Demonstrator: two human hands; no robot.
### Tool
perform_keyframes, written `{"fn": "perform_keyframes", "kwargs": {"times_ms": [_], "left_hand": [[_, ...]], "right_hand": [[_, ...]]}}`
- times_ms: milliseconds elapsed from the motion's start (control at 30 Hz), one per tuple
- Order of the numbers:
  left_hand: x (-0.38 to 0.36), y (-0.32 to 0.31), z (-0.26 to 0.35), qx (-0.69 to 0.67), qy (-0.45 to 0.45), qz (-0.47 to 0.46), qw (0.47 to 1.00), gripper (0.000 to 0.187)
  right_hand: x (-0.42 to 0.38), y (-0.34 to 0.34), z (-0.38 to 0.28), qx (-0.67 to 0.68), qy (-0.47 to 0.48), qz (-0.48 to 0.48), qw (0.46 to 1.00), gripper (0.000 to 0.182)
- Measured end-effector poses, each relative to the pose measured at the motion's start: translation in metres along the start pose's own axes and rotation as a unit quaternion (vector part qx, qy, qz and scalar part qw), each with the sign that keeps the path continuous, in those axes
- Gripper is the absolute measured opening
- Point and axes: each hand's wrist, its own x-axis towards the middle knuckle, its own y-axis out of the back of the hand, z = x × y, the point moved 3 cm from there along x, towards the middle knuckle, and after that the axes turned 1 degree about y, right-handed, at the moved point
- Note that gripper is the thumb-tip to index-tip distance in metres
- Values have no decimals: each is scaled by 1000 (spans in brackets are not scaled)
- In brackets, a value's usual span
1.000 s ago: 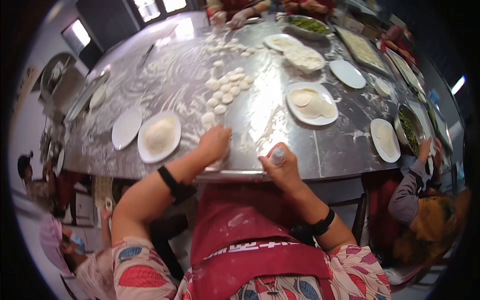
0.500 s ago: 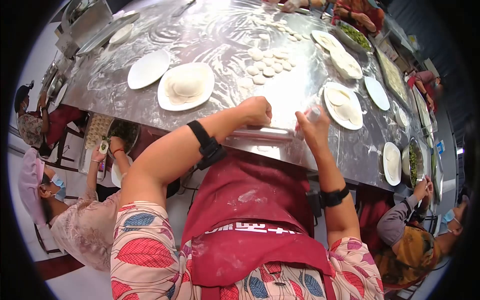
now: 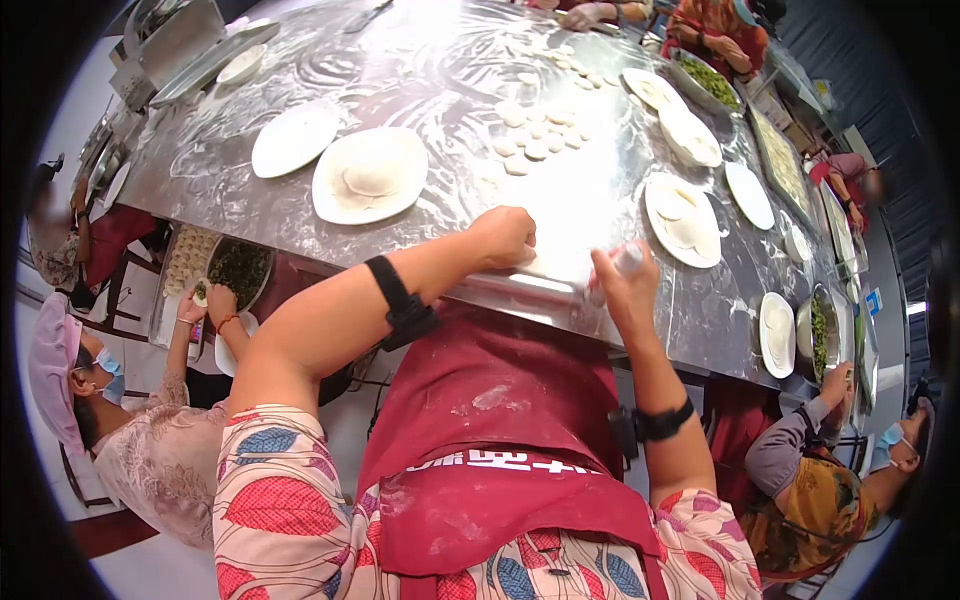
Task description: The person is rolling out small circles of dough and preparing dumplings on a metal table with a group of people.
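My left hand is closed in a pinch near the front edge of the steel table. A pale piece of dough shows at its fingertips, mostly hidden by the fingers and glare. To the right, my right hand is closed around a short rolling pin with a pale end. Beyond my hands lie several small flattened dough pieces. A white plate of round dough wrappers stands to the left, and another stack of wrappers is on a plate to the right.
A white plate and a knife-like tool lie at the left and back. Bowls of green filling stand on the right. Seated co-workers are close on both sides; one holds a filled wrapper beside a tray of dumplings.
My left hand has moved slightly nearer to me and left. My right hand has dropped a little. The whole view has shifted slightly.
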Motion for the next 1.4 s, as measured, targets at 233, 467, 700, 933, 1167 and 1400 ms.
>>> {"fn": "perform_keyframes", "kwargs": {"times_ms": [233, 467, 700, 933, 1167, 1400], "left_hand": [[-5, 0, 7, 3, 101, -16, 995, 18], [10, 0, 5, -21, 25, -39, 999, 18], [9, 6, -2, -24, 19, -52, 998, 18], [6, 5, 1, -30, 4, -34, 999, 18], [10, 6, 19, 32, 42, -41, 998, 18], [-1, 4, 3, -48, 38, -29, 998, 18]], "right_hand": [[22, -7, -2, -16, -8, 13, 1000, 19], [3, 3, -8, -52, -18, -7, 998, 21], [31, -7, 5, -29, 10, 12, 999, 22], [-1, 5, -1, -46, 0, 7, 999, 22], [38, -11, 3, -42, 10, 28, 999, 20], [-16, 8, -1, 16, -10, -9, 1000, 25]]}}
